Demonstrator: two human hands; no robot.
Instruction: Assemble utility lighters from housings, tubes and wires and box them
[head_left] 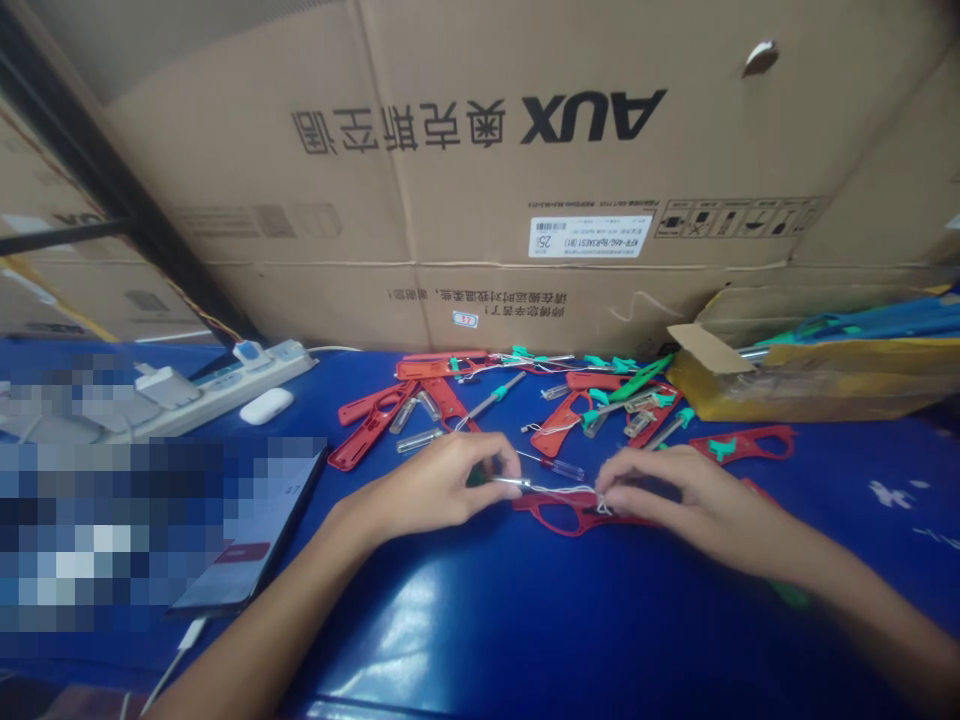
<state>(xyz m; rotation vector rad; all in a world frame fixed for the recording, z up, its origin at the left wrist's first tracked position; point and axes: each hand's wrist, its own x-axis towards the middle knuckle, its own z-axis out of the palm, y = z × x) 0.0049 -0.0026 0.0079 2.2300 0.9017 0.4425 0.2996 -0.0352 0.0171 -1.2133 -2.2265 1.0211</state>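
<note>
My left hand (442,485) is closed in a pinch on a slim silver metal tube (514,482). A thin white wire (564,489) runs from the tube across to my right hand (686,490), whose fingertips are pinched on its looped end. Just under the wire lies a red plastic lighter shell half (553,522) with a finger hole, partly covered by my right hand. Behind it, between my hands, is a small screwdriver (564,468) with a clear handle. What else my fingertips may hold is hidden.
More red shells (367,430), clear tanks (418,441), metal tubes and green clips (724,449) lie scattered behind my hands. An open taped carton (810,385) stands at right. A phone (262,520), earphone case (266,404) and power strip (217,388) are left. Large cardboard (450,200) forms the back.
</note>
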